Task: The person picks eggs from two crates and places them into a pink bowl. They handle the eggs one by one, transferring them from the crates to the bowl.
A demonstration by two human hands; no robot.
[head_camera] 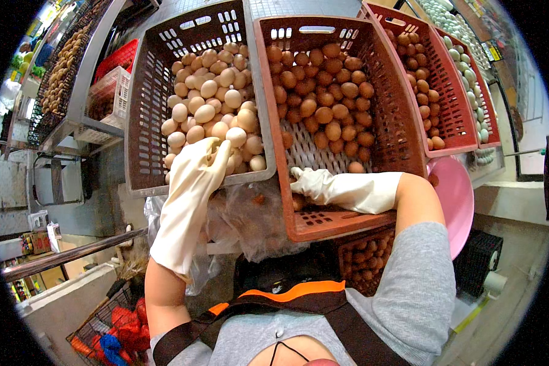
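Two plastic crates of eggs stand side by side before me. The left crate (270,137) holds pale cream eggs (204,113). My left hand (201,160), in a long white rubber glove, reaches over its near edge with the fingertips among those eggs; whether an egg is within the fingers cannot be told. The reddish-brown crate (281,201) holds brown eggs (333,131). My right hand (309,183), gloved alike, is low inside it by the near left corner, over the slatted bottom. A few brown eggs lie close under that hand; its grasp is hidden.
More red crates (457,132) with brown and pale greenish eggs stand at the right, a pink basin (450,201) below them. Clear plastic bags (256,224) hang under the crates' near edges. A metal rail (78,254) and wire basket (91,315) are at lower left.
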